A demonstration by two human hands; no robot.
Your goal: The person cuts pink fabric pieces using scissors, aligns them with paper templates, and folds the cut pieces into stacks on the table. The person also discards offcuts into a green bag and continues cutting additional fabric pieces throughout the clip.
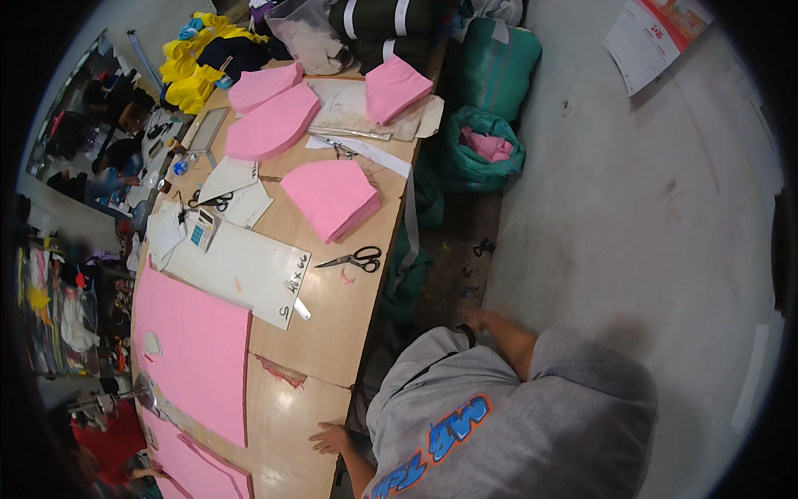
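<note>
My left hand (pixel 331 438) rests on the near edge of the wooden table (pixel 287 424), fingers spread and holding nothing. My right hand (pixel 475 319) is away from the table, out past my grey trousers, and is too small and blurred to show its fingers. Closest to my left hand is a stack of pink fabric (pixel 199 358) with a straight cut edge. Farther up the table lie black-handled scissors (pixel 362 259), a white pattern board (pixel 241 270) and a stack of curved pink pieces (pixel 332 200).
Across the table a person in red (pixel 108 445) has a hand by more pink fabric (pixel 199 466), near a metal machine (pixel 148 395). A calculator (pixel 201 231), more pink pieces (pixel 273 125) and yellow cloth (pixel 187 71) lie farther up. Green sacks (pixel 495 71) stand by the wall.
</note>
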